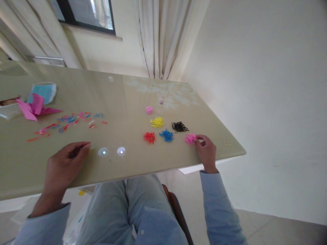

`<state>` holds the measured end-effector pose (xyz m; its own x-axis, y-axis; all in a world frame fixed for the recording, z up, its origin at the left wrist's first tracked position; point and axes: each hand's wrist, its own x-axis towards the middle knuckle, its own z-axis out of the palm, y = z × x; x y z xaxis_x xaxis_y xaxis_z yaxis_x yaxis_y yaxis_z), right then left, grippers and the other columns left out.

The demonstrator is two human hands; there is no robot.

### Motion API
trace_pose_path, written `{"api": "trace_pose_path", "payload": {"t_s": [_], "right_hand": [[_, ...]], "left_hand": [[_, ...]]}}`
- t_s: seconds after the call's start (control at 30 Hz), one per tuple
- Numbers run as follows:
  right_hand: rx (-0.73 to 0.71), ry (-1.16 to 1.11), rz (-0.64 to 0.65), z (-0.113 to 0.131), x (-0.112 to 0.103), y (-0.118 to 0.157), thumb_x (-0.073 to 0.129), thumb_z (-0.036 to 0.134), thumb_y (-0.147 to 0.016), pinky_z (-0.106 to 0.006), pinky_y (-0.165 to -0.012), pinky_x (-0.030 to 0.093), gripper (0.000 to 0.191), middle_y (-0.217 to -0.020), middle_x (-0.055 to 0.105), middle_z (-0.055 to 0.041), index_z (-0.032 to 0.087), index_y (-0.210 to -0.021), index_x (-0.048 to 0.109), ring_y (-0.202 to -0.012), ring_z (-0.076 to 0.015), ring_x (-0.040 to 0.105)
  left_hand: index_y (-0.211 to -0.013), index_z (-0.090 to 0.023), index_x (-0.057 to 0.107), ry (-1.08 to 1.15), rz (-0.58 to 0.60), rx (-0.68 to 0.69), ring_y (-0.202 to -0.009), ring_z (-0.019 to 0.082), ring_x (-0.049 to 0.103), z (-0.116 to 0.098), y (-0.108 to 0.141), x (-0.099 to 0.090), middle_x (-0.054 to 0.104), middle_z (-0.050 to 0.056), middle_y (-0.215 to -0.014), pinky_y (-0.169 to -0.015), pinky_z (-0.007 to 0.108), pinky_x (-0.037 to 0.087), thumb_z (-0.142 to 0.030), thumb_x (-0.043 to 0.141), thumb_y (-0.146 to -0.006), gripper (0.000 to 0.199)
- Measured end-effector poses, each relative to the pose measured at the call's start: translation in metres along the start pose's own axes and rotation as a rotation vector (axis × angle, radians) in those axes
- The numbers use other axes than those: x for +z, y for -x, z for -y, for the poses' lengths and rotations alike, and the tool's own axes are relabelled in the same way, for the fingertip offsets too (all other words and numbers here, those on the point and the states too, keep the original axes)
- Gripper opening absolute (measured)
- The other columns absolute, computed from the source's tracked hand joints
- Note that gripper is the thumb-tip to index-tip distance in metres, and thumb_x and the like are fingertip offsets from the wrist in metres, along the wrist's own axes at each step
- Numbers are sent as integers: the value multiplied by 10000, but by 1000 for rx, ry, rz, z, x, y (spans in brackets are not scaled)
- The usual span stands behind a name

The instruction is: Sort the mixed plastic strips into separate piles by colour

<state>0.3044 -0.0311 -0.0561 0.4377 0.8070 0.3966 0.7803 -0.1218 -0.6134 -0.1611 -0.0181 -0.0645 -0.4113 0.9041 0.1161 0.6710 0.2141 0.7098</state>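
My right hand (206, 149) is at the right edge of a small pile of pink rubber bands (190, 139), with thumb and forefinger pinched on it. To its left lie separate piles of blue rubber bands (167, 135), red rubber bands (149, 137), black rubber bands (180, 126) and yellow rubber bands (157, 122). My left hand (66, 163) rests closed over the left part of the table, thumb against the curled fingers; whether something is between them is hidden. Beyond it are scattered mixed rubber bands (70, 119) in red, blue and pink.
A pink round object (149, 110) and a small clear item (161, 100) sit behind the piles. Folded pink paper (37, 107), a blue face mask (44, 92) and a white container (10, 110) are at the far left. Pale rings (227, 143) lie near the table's right corner.
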Motion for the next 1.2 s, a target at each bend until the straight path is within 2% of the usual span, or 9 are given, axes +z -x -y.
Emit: {"api": "trace_pose_path", "payload": {"t_s": [0.13,0.27,0.3,0.4,0.5,0.7,0.83,1.0,1.2], "right_hand": [[-54,4,-102,10,-5,7,580,375,-804,-311,-657,464,271,-867,700,-66,169,-919,714,-561,-143,523],[-138,-138,-110,47,3,32,577,304,-860,-278,-626,463,174,-867,687,-55,186,-900,698,-610,-143,541],[-189,-199,-54,61,8,41,571,278,-871,-267,-614,460,152,-877,686,-54,188,-897,691,-628,-141,554],[-365,-356,261,104,27,69,537,209,-904,-253,-606,458,153,-857,673,-47,202,-914,689,-666,-142,570],[-466,-453,495,142,52,89,520,195,-919,-259,-637,468,171,-855,678,-50,209,-918,690,-703,-149,586],[-567,-487,732,190,107,98,549,255,-928,-262,-679,477,172,-854,719,-45,209,-938,714,-719,-155,622],[-564,-434,733,195,121,99,554,316,-922,-284,-707,505,205,-867,745,-59,204,-914,725,-775,-191,668],[-526,-531,738,184,118,95,557,456,-916,-260,-626,543,315,-810,743,-70,203,-878,741,-695,-192,682],[-563,-528,715,183,119,95,577,513,-887,-268,-593,578,339,-798,750,-74,227,-835,749,-695,-216,708]], "left_hand": [[-943,-223,737,12,11,-3,-803,223,684,-2,0,0,747,18,-869,-765,319,521,-585,553,-684,482],[-939,-198,731,84,10,10,-775,211,675,-6,1,1,746,34,-858,-756,312,523,-564,561,-684,477],[-932,-195,728,104,9,14,-766,207,672,-7,2,0,745,36,-850,-754,308,522,-558,562,-689,467],[-911,-195,719,149,18,46,-748,189,663,-8,3,0,744,39,-850,-747,291,516,-539,563,-717,424],[-899,-194,716,175,26,72,-732,179,654,-6,2,1,740,39,-847,-733,281,510,-523,555,-751,395],[-883,-173,715,280,10,149,-757,172,642,-1,1,5,733,55,-872,-726,281,491,-428,545,-807,316],[-861,-165,716,384,20,137,-670,148,603,1,-2,6,705,43,-784,-640,263,465,-371,551,-825,266],[-908,-144,694,548,108,77,-594,137,599,10,-19,-5,678,31,-728,-571,247,470,-368,563,-838,269],[-966,-153,722,55,-137,6,-787,166,657,37,-59,-40,729,74,-918,-749,263,509,-154,535,-827,233]]}}
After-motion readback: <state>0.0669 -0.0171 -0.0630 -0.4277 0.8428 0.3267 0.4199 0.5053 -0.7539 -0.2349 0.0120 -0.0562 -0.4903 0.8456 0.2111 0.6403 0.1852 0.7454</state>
